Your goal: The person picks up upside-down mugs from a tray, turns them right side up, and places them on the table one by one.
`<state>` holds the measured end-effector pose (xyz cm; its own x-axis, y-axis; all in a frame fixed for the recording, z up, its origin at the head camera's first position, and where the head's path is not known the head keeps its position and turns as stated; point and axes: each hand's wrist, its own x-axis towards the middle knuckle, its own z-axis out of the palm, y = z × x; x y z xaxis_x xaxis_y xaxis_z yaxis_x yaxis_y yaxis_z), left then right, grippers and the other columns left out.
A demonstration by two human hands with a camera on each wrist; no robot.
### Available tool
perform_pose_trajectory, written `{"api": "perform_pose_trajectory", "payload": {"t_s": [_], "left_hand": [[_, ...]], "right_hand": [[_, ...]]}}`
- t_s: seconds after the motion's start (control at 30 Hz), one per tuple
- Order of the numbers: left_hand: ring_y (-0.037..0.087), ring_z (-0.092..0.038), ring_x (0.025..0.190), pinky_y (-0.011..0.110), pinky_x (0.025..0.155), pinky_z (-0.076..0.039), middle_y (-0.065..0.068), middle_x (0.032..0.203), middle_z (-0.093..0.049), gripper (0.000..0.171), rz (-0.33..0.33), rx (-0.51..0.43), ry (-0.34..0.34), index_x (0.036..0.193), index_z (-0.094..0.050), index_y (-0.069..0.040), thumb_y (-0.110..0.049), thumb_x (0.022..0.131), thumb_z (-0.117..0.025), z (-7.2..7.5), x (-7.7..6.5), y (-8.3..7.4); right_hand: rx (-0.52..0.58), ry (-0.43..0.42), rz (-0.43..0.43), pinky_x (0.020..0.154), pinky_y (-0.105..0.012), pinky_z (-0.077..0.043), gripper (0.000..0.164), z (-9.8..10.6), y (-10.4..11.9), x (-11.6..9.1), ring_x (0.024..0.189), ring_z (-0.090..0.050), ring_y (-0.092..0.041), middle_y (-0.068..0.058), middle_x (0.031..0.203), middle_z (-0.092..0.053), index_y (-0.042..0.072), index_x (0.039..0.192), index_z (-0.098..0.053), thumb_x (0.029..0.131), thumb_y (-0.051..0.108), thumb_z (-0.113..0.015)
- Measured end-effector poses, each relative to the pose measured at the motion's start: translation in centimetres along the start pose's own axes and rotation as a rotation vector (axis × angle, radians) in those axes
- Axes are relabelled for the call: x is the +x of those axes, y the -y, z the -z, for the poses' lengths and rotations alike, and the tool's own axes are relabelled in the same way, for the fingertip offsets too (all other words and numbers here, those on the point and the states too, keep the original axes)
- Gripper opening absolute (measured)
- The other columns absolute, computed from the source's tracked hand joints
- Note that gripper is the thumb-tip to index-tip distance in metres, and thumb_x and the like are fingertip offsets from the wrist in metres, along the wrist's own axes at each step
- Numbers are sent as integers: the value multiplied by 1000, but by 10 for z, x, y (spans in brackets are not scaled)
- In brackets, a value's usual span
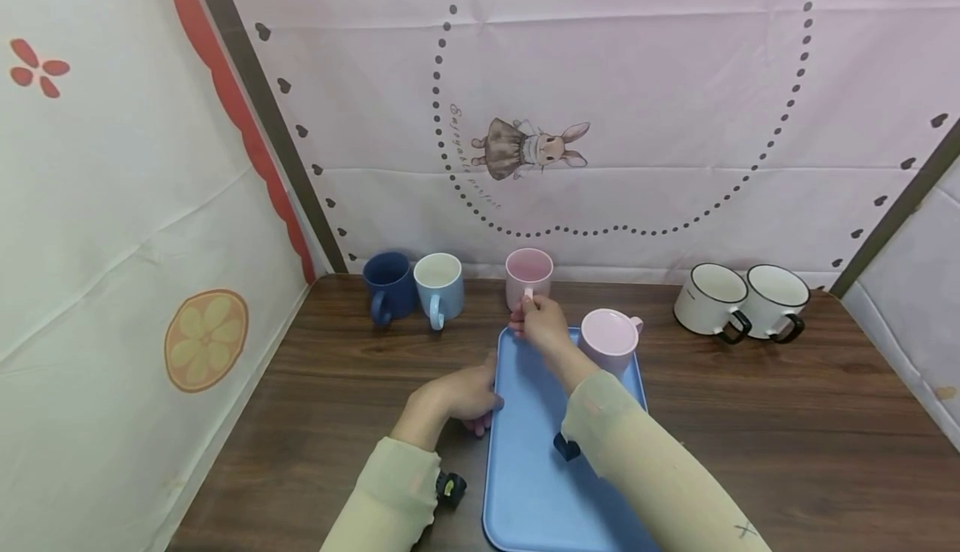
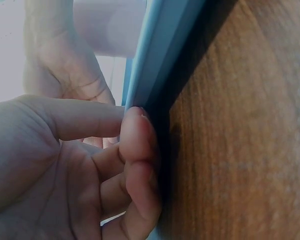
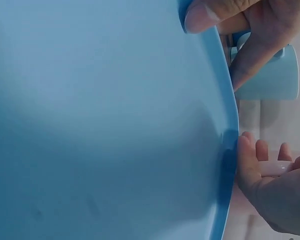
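Observation:
A blue tray (image 1: 525, 485) lies on the wooden table, and my left hand (image 1: 467, 392) pinches its left rim. Thumb and fingers meet around that rim in the left wrist view, where the left hand (image 2: 75, 160) fills the lower left. Beyond the tray's far edge my right hand (image 1: 546, 327) holds the handle of a pink mug (image 1: 528, 270) that stands upright by the back wall. In the right wrist view the right hand (image 3: 280, 200) has its fingers about the pale handle (image 3: 274, 168). Another pink mug (image 1: 609, 339) stands at the tray's far right, partly behind my right forearm.
A dark blue mug (image 1: 390, 281) and a light blue mug (image 1: 441, 289) stand at the back left. Two white mugs with black handles, one of them nearer (image 1: 705, 306), stand at the back right. Patterned cloth walls (image 1: 637, 102) close off the back and sides.

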<state>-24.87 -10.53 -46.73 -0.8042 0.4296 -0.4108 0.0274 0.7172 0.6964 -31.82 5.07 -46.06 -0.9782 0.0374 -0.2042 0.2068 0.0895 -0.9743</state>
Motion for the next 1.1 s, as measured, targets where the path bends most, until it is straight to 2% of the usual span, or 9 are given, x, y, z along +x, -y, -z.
{"api": "perform_pose_trajectory", "payload": {"t_s": [0.2,0.37,0.5,0.6,0.77,0.9,1.0,1.1], "left_hand": [[19,-62,54,33,54,-54,9,66,-64,85,-2,-5,1,162,-1,7,-7,100,-57,0,0,1],[19,-62,53,34,53,-55,9,66,-64,86,-10,-12,5,162,0,7,-6,99,-57,-1,-1,2],[20,-63,53,33,54,-55,9,66,-64,86,-15,-16,3,163,0,6,-6,99,-57,-2,-1,3],[20,-63,54,33,54,-55,8,66,-64,86,-15,-21,5,163,0,6,-6,100,-57,-3,0,3],[20,-63,55,33,56,-55,9,68,-65,83,-7,-5,11,163,-2,5,-8,101,-56,-2,0,2],[20,-63,56,34,57,-56,9,68,-65,83,-2,2,11,164,-2,4,-8,101,-56,-1,0,1],[20,-63,55,34,57,-56,9,68,-64,84,0,0,12,163,-1,4,-7,101,-56,0,0,1],[20,-62,55,34,57,-56,9,67,-64,84,4,-2,11,164,-1,4,-7,101,-56,0,-1,1]], "right_hand": [[-8,18,-12,95,-40,-60,41,0,-1,-1,100,-71,-28,-19,109,-67,-8,128,-60,113,24,-38],[-63,59,-6,102,-46,-56,37,1,1,-9,119,-66,-39,-27,134,-58,-7,139,-48,109,13,-41],[-89,82,18,104,-49,-55,54,5,2,-19,126,-61,-44,-31,151,-46,-7,154,-33,100,-3,-41],[-105,95,36,104,-48,-55,68,11,3,-31,127,-60,-44,-32,157,-39,-5,159,-26,94,-10,-40],[-159,155,54,107,-49,-52,78,28,4,-60,129,-62,-41,-27,160,-38,-1,162,-24,86,-11,-42],[-185,257,75,109,-51,-50,70,44,3,-86,126,-64,-41,-28,159,-40,-4,160,-26,93,-4,-45],[-187,329,90,107,-49,-53,63,55,2,-102,125,-65,-42,-29,157,-42,-5,160,-27,99,-2,-44],[-184,361,96,105,-46,-55,61,66,0,-114,126,-64,-41,-28,156,-43,-3,160,-28,101,-3,-42]]}}
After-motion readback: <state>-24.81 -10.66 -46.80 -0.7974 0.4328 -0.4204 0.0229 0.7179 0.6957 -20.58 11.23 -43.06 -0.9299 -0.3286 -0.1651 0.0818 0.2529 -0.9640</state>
